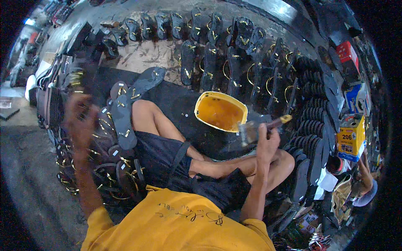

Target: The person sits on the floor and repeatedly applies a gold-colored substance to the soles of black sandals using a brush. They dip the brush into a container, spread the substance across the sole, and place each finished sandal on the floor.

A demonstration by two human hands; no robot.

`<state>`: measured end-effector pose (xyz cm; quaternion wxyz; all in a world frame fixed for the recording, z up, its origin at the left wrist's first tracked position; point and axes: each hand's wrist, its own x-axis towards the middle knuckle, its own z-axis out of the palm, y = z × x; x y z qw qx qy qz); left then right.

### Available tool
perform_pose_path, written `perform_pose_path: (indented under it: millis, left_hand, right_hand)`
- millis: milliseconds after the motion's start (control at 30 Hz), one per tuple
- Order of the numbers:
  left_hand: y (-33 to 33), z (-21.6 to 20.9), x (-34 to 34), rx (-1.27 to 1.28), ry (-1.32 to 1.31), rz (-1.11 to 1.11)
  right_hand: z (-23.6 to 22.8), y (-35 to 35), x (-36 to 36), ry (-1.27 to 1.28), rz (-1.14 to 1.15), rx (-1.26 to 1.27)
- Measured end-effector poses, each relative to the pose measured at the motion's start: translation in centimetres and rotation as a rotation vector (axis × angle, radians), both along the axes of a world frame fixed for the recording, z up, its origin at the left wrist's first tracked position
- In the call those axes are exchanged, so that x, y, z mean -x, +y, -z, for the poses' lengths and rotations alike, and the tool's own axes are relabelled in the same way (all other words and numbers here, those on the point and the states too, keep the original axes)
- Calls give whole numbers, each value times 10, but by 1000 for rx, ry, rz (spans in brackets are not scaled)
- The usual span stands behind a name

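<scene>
My right hand (268, 144) is closed around a wide brush (274, 124) with a yellow-tipped handle. The brush head is by the near right rim of a yellow tub (200, 101) that holds amber liquid. At the left, my left hand (81, 115) is smeared by motion, so its fingers cannot be read. It is over a pile of dark sandals with gold straps, and a blurred dark shape with gold bits is just beyond it. A grey sole (122, 121) lies between that hand and my left knee.
Rows of dark soles with gold strap pieces (188, 62) stretch across the far floor. Stacked dark soles (316, 113) curve along the right. Beyond these are a yellow can (351, 136), a red box (346, 54) and another person's arm (365, 175). My crossed legs flank the dark mat (176, 104).
</scene>
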<state>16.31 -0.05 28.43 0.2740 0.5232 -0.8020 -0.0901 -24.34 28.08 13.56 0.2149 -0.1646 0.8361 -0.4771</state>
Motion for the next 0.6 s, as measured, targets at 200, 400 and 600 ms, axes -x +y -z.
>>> perform_pose_path:
  millis: [200,400,600]
  left_hand:
    - [171,88,27,-340,-467,500]
    - [138,67,57,-879,146,364]
    - [144,82,120,-1645,1575,225]
  right_hand:
    - [25,12,-3,-91,-174,120]
    - [-43,-3,32,-534,325,728]
    - [-89,-53,-39,30,-322,547]
